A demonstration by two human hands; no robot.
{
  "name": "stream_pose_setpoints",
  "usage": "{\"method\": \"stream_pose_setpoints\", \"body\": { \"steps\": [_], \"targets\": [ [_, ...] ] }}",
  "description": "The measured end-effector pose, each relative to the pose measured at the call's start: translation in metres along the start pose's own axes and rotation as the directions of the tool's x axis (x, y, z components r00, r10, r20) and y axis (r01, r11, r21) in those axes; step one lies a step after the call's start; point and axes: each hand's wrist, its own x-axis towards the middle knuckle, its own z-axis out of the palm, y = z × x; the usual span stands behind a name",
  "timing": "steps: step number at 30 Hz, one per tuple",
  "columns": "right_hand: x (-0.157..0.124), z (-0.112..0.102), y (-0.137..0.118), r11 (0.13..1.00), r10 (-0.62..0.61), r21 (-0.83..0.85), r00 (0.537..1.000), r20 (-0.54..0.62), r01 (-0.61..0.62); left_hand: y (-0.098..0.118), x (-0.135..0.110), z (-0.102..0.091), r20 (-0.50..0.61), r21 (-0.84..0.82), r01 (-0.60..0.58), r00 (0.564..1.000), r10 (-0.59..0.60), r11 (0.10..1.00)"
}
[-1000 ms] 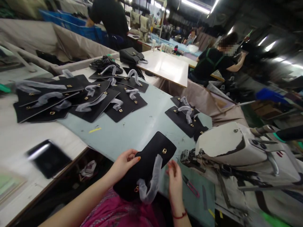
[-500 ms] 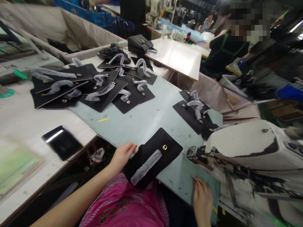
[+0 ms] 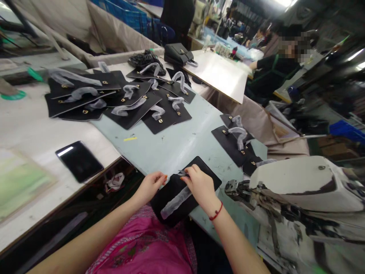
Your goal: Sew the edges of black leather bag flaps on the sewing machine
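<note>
A black bag panel [image 3: 203, 170] with a strap handle wrapped in whitish film [image 3: 175, 203] lies tilted across the table edge and my lap. At its left edge my left hand [image 3: 151, 186] is closed in a pinch; whatever its fingertips hold is too small to make out. My right hand [image 3: 199, 184] is over the panel's middle, covering the gold fitting. Between its fingers are small thread snips [image 3: 181, 173], their grey blades pointing left towards my left fingertips.
Several similar panels [image 3: 128, 116] are heaped at the back left, others [image 3: 228, 142] at the right. A sewing machine [image 3: 291, 182] stands close on my right. A dark tablet or phone [image 3: 80, 161] lies on the left table. Beyond, a co-worker [image 3: 270, 72] sits by a white board [image 3: 218, 72].
My right hand has come from the table's right edge up and left onto the panel, with the snips in it. My left hand stays pinched at the panel's edge. The view has shifted slightly.
</note>
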Motion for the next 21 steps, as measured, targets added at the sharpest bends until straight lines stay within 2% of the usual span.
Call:
{"method": "stream_pose_setpoints", "body": {
  "steps": [3, 7, 12, 21],
  "targets": [
    [0.028, 0.006, -0.005, 0.960, -0.200, -0.167, 0.968, 0.153, 0.225, -0.005, -0.002, -0.002, 0.000, -0.040, 0.005, 1.000, -0.005, 0.999],
    [0.047, 0.013, -0.003, 0.906, -0.305, -0.199, 0.903, 0.302, 0.372, -0.009, -0.002, -0.002, -0.006, -0.075, 0.012, 1.000, -0.013, 0.997],
    [0.055, 0.016, -0.001, 0.878, -0.348, -0.185, 0.854, 0.387, 0.441, -0.013, 0.000, -0.001, -0.008, -0.098, 0.017, 1.000, -0.018, 0.995],
    [0.055, 0.019, 0.003, 0.872, -0.370, -0.172, 0.848, 0.380, 0.458, -0.014, 0.002, -0.002, 0.001, -0.103, -0.010, 1.000, 0.010, 0.995]
  ]
}}
